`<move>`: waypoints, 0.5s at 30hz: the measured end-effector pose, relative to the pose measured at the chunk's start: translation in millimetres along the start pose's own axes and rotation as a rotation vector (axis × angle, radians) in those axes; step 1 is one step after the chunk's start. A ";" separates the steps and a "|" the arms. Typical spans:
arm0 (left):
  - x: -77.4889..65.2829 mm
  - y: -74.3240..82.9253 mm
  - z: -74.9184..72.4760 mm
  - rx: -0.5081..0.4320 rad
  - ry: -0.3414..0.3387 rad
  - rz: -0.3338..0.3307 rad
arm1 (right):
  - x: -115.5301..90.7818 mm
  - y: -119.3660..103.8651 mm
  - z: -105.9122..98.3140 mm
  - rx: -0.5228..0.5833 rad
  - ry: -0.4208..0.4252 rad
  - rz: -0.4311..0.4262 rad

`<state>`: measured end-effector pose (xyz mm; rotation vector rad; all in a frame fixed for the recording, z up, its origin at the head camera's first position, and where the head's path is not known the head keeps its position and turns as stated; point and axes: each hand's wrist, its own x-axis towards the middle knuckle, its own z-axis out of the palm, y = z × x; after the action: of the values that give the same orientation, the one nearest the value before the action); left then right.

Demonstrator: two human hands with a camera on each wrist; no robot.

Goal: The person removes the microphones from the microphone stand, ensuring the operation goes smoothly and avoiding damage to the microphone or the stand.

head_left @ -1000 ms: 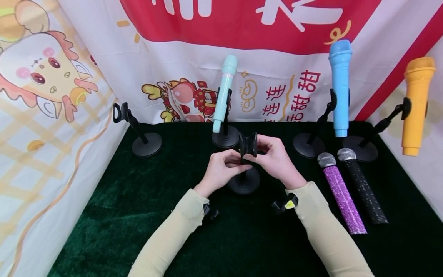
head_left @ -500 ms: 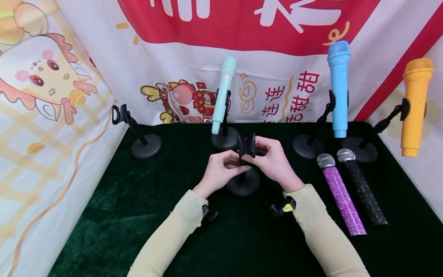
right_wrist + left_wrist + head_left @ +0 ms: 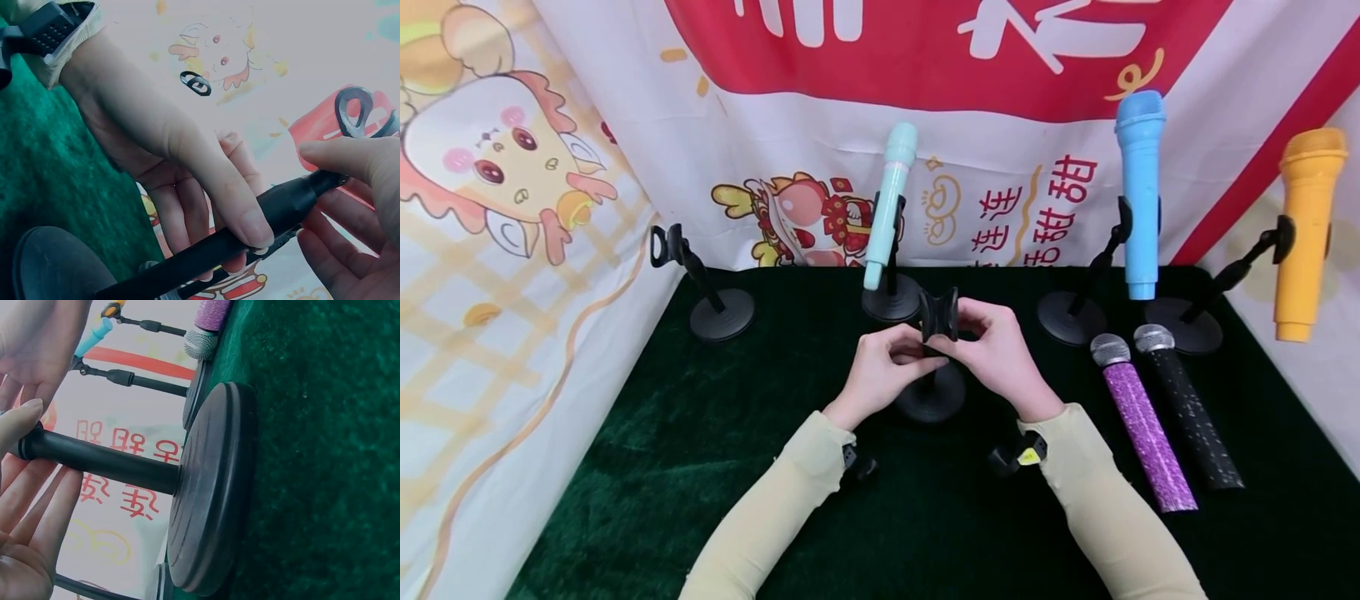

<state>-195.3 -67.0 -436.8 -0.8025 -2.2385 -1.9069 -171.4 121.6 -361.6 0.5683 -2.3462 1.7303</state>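
Note:
A black desktop microphone stand (image 3: pixel 932 394) stands upright on its round base in front of the person. Its clip (image 3: pixel 939 314) has nothing in it. My left hand (image 3: pixel 882 367) grips the pole between thumb and fingers. Higher up, the right hand (image 3: pixel 1000 346) pinches the stand just beneath the clip. In the left wrist view the stand's base (image 3: pixel 209 494) rests on the green cloth. The right wrist view has the left thumb along the pole's thick collar (image 3: pixel 287 203), while the right thumb (image 3: pixel 331 155) lies on the narrow neck above it.
Behind stand a mint microphone (image 3: pixel 889 204), a blue one (image 3: pixel 1141 196) and an orange one (image 3: pixel 1309 233), each in a stand. A stand with a bare clip (image 3: pixel 721 313) is at back left. Purple (image 3: pixel 1148 437) and black (image 3: pixel 1193 417) microphones lie at right on green cloth (image 3: pixel 700 467).
Both hands keep the same hold on the stand. Only the head view has shifted slightly.

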 end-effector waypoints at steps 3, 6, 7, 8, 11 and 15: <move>-0.2 1.1 -0.4 0.010 -0.004 0.015 | -0.2 11.7 -3.0 0.022 -0.023 0.009; -1.5 3.1 -3.2 0.015 -0.003 0.022 | -1.8 15.8 -7.4 0.060 -0.037 0.011; -2.2 3.8 -5.0 0.017 0.002 0.024 | -2.4 17.1 -9.0 0.069 -0.038 0.009; -3.0 4.5 -7.4 0.020 0.009 0.025 | -2.9 18.4 -10.9 0.077 -0.036 0.010; -6.3 5.4 -17.7 0.048 0.039 0.025 | -3.9 23.3 -16.5 0.077 -0.026 0.016; -10.6 3.8 -37.5 0.106 0.077 0.029 | -3.5 34.7 -22.7 0.047 -0.020 0.052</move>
<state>-194.3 -105.5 -429.5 -0.7292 -2.2477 -1.7584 -184.0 152.6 -386.4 0.5396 -2.3596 1.8153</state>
